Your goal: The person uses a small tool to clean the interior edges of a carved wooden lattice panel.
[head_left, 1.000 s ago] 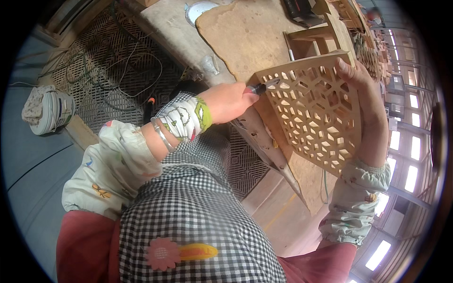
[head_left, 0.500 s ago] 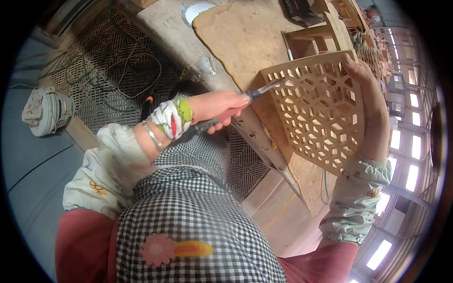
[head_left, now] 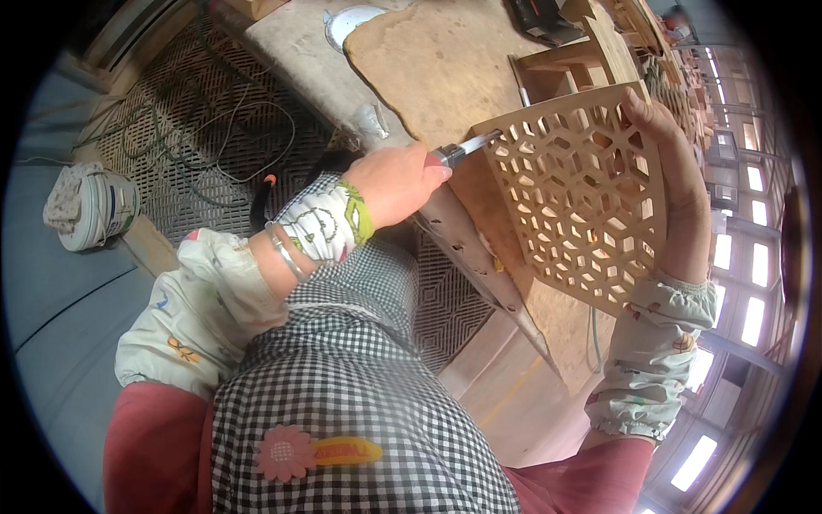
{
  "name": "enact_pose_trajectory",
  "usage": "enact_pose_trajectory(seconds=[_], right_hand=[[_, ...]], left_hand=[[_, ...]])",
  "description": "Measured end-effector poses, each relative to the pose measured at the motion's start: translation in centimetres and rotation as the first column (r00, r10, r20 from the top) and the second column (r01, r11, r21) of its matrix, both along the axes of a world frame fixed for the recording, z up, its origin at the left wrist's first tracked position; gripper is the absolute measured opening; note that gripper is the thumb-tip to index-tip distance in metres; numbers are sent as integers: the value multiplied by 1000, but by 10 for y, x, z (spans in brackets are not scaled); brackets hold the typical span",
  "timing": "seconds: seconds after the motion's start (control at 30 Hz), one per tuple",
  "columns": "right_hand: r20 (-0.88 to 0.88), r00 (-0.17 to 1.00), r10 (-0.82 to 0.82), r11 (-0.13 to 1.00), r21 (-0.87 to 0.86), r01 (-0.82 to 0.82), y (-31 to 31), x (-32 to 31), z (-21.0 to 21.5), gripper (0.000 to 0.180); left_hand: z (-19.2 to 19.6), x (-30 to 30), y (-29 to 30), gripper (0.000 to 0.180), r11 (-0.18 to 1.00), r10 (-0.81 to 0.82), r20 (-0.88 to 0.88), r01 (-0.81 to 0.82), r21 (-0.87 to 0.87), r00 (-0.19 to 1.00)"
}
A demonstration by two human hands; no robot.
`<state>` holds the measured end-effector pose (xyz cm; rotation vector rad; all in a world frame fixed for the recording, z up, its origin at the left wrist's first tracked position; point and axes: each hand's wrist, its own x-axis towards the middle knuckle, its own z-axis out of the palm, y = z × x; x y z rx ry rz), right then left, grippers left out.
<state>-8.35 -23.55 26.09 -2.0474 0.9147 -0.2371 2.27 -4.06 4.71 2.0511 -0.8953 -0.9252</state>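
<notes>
My left hand [head_left: 396,182] is closed round the red-and-black handle of a slim metal-bladed tool [head_left: 467,147]; whether it is a knife or a file I cannot tell. The tip meets the upper left corner of a wooden lattice panel [head_left: 591,184], near its first cut-out holes. My right hand [head_left: 676,163] grips the panel's right edge, thumb over the top corner and the other fingers mostly hidden behind. The panel stands tilted, its pierced face towards me, above the edge of the workbench.
A worn brown board [head_left: 428,64] covers part of the workbench [head_left: 291,43]. Behind the panel stand a wooden frame piece [head_left: 569,64] and a black box [head_left: 544,21]. A round white lid [head_left: 351,19] lies at the far edge. On the floor, left, are a white bucket [head_left: 94,210] and cables.
My left hand has rolled over, back now upward, hiding most of the handle. The tool's tip has drawn slightly left and up to the panel's corner. My right hand still holds the panel.
</notes>
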Motion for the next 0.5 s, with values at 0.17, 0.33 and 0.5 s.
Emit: enact_pose_trajectory(seconds=[0.17, 0.33, 0.5], right_hand=[[92, 996, -3, 996, -85, 11, 20, -4, -5, 55], [98, 995, -9, 996, -91, 18, 20, -4, -4, 55], [105, 994, -18, 996, -80, 26, 22, -3, -1, 54]], left_hand=[[-17, -1, -21, 52, 997, -2, 59, 7, -75, 998], [-26, 14, -33, 50, 989, -94, -138, 76, -128, 986], [-22, 26, -32, 50, 987, -161, -542, 124, -103, 825]])
